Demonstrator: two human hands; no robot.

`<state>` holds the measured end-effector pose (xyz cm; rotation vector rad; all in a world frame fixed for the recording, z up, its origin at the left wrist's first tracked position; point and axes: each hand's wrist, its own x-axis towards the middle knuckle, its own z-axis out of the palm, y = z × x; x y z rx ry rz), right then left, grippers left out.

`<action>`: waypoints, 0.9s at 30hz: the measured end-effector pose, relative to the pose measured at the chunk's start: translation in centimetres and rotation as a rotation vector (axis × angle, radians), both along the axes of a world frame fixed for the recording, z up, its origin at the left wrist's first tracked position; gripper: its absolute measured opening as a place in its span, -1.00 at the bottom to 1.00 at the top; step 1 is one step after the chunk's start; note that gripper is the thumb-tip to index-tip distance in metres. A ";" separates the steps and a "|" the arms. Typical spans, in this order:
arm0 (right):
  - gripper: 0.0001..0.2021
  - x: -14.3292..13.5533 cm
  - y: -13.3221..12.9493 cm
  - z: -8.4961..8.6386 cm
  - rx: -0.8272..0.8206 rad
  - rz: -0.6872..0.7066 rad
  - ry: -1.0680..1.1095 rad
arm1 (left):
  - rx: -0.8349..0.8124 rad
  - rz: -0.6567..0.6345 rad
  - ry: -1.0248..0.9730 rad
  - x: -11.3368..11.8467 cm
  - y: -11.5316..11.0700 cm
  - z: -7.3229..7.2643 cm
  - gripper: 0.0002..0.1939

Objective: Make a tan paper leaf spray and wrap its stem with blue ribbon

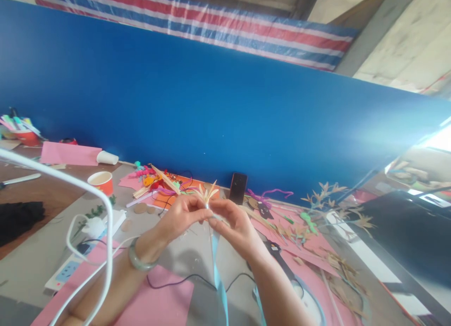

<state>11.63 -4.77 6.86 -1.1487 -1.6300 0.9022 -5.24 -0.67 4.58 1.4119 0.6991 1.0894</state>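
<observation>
The black phone (238,189) stands leaning against the blue partition (218,105), and a straw-coloured flower (207,193) with narrow, spread petals is held up just left of the phone and nearer the person. The left hand (183,217) grips the flower low down, at its base, between thumb and bent fingers. The right hand (234,225), nearer the person than the phone, pinches a light-blue ribbon (220,281) between thumb and fingertips at the same spot, so the two hands nearly touch. From there the ribbon hangs down on the side away from the phone, alongside a thin stem; how it sits around the stem is hidden by the fingers. A pale bracelet (140,259) circles the left wrist. Left of the phone lies a bright heap of craft pieces (150,175) on orange and pink sheets, and further left stand an orange-rimmed paper cup (101,181) and a white cup (107,158) tipped on its side. Nearer the person and left of the phone, a white power strip (66,270) lies beneath a white cable (110,222). Just right of the phone are purple fuzzy stems (270,194); further right, dried sprigs (326,194) stand up, and more cut pieces lie across pink paper (310,269).
</observation>
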 end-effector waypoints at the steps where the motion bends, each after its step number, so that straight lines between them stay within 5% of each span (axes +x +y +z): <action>1: -0.71 0.2 0.2 0.3 -0.090 0.095 0.048 | 0.003 -0.001 0.012 0.0 0.0 0.0 -0.77; 5: -0.82 0.7 0.8 0.8 -0.265 0.139 0.014 | 0.005 0.009 0.009 0.1 0.0 0.0 -0.78; 11: -0.87 0.6 0.6 0.8 -0.166 0.041 -0.129 | -0.011 0.027 -0.065 0.6 0.0 -0.3 -0.73; 17: -0.84 -0.4 0.1 0.5 -0.140 -0.039 -0.031 | -0.141 -0.004 -0.169 0.8 -0.1 -0.3 -0.72; 27: -0.77 -0.3 0.3 0.3 -0.291 0.051 0.209 | -0.211 -0.086 -0.315 1.1 -0.2 -0.3 -0.81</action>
